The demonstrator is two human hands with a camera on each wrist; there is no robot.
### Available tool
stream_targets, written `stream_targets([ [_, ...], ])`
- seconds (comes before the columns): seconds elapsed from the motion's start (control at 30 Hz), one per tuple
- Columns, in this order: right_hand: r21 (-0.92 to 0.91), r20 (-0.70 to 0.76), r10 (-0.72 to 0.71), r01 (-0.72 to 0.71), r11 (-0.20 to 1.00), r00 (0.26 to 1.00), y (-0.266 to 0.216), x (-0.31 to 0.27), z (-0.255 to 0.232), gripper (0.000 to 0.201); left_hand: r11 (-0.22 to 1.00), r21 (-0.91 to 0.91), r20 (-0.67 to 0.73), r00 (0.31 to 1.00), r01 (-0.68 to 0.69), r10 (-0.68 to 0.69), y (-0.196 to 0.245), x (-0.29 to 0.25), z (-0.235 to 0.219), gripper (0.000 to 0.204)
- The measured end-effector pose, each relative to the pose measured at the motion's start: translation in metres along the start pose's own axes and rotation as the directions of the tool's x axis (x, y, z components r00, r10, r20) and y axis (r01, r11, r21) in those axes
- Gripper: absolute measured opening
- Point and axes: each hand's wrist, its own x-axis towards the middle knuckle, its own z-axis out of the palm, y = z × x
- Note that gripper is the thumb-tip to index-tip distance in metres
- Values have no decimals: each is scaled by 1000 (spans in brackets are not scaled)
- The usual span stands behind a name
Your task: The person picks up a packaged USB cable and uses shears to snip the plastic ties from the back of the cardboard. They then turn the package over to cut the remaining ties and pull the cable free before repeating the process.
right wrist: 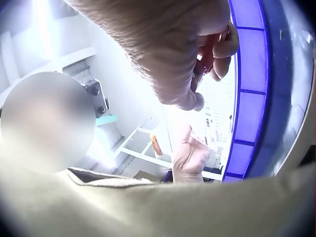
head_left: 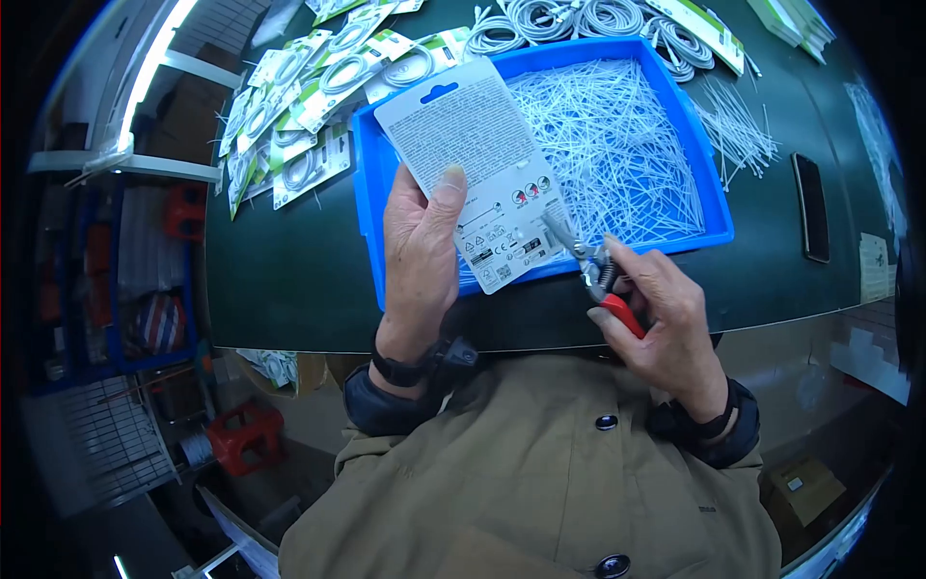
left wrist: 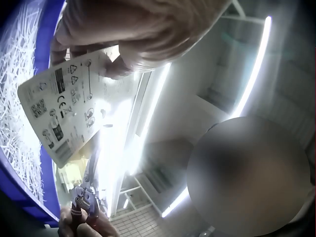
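My left hand (head_left: pixel 420 246) grips the left edge of a white package card (head_left: pixel 468 135), thumb across its printed back. Fine text fills the upper part of the card, with symbols and a QR code lower down; its front is hidden. Red-handled snips (head_left: pixel 623 315) with a visible spring sit in my right hand (head_left: pixel 670 323). Their metal blades overlap the card's lower right edge in the head view. In the left wrist view the snips (left wrist: pixel 85 197) point up at the card's corner. Below the card is a blue tray (head_left: pixel 721 237) of thin white cable ties (head_left: pixel 617 145).
Carded cables (head_left: pixel 313 96) are piled at the left of the dark green table (head_left: pixel 280 289). Coiled grey cables (head_left: pixel 550 21) lie behind the tray. Loose ties (head_left: pixel 738 135) and a phone (head_left: pixel 811 207) lie to the right. A red stool (head_left: pixel 246 439) stands on the floor.
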Motion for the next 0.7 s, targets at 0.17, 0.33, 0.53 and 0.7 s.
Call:
stream_targets([
  [0.17, 9, -58, -53, 53, 999, 997, 0, 12, -12, 76, 988, -152, -6, 1000, 26, -27, 38, 1, -26, 33],
  [0.33, 5, 105, -157, 157, 988, 982, -13, 21, -6, 77, 793, -594, 490, 844, 139, 219, 24, 22, -67, 33],
  [0.53, 8, 328, -200, 209, 978, 923, -33, 22, 4, 74, 783, -599, 414, 902, 168, 124, 26, -1, -48, 45],
  [0.7, -9, 364, -227, 247, 969, 903, -45, 28, 6, 83, 781, -596, 463, 874, 187, 145, 23, 1, -49, 49],
])
